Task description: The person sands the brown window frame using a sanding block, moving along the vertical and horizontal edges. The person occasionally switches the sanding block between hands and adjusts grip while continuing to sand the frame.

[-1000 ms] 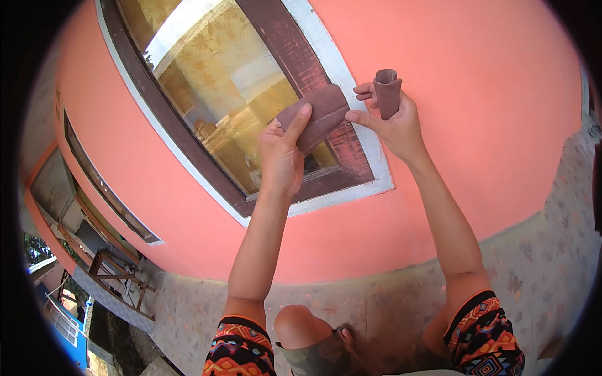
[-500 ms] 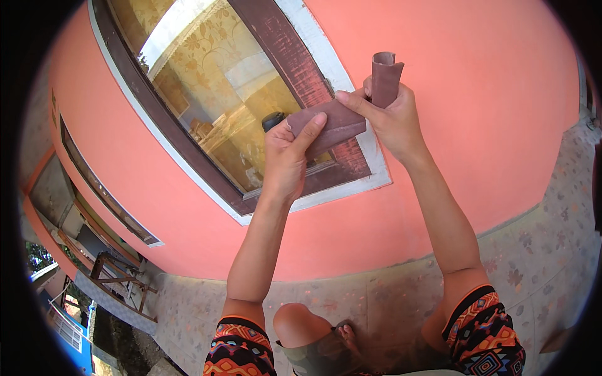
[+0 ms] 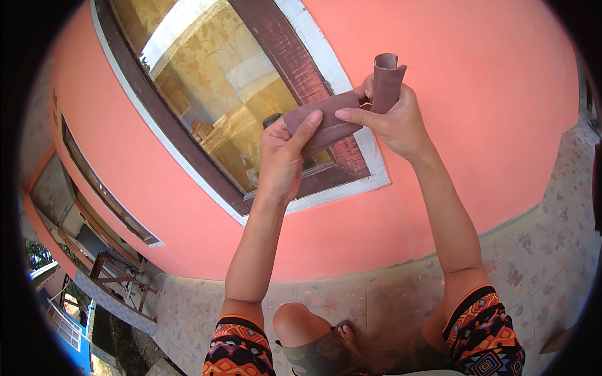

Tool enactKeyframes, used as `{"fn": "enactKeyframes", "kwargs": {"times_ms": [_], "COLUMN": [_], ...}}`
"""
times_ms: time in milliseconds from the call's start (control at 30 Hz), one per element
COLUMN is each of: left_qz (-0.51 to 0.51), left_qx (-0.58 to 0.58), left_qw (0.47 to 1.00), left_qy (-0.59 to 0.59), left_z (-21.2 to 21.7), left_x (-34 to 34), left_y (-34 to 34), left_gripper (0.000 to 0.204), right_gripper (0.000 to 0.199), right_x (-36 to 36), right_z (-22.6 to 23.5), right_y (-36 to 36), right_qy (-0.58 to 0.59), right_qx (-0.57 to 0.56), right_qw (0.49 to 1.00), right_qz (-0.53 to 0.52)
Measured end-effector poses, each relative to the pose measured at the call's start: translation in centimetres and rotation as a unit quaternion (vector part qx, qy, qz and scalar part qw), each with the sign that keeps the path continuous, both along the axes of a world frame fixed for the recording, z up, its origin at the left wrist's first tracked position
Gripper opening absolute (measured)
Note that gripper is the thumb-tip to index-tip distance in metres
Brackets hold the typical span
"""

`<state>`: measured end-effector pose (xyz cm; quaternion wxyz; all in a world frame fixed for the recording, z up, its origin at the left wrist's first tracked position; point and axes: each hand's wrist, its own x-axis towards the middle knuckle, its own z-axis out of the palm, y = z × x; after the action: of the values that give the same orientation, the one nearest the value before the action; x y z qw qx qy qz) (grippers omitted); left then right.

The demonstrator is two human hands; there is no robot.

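Both my hands are raised before the window and grip a flat, folded piece of maroon-brown sandpaper (image 3: 330,124). My left hand (image 3: 282,150) is closed on its left end, thumb on top. My right hand (image 3: 404,128) pinches the other end, its thumb lying on the near face. Upright in the right hand stands a curled part of the same brown sandpaper (image 3: 388,88), open at the top. Whether roll and flat piece are one sheet I cannot tell. Behind them is the dark brown window frame (image 3: 305,78), its paint scuffed with pinkish streaks.
A white border (image 3: 332,53) surrounds the window, set in a salmon-pink wall (image 3: 439,188). The window glass (image 3: 219,81) shows reflections and a patterned yellow curtain. Patterned floor (image 3: 527,269) runs along the wall's foot. A wooden stand (image 3: 119,285) is at far left.
My right thumb has slid leftward onto the flat sandpaper. The flat piece has shifted slightly left and up, and the curled part a little right.
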<state>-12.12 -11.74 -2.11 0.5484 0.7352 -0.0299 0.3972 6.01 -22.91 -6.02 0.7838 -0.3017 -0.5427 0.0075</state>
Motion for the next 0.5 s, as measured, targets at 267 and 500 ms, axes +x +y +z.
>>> {"fn": "enactKeyframes", "kwargs": {"times_ms": [267,500], "left_qz": [-0.036,-0.085], "left_qx": [-0.026,-0.041], "left_qw": [0.999,0.996], "left_qy": [0.0,0.009], "left_z": [0.3,1.1], "left_x": [-0.3,-1.4], "left_y": [-0.8,0.8], "left_gripper": [0.03,0.045], "right_gripper": [0.031,0.036], "right_x": [0.1,-0.2], "right_z": [0.0,0.2], "right_y": [0.4,0.5], "right_qy": [0.03,0.1], "right_qx": [0.014,0.029], "right_qw": [0.999,0.995], "right_qz": [-0.009,0.003]}}
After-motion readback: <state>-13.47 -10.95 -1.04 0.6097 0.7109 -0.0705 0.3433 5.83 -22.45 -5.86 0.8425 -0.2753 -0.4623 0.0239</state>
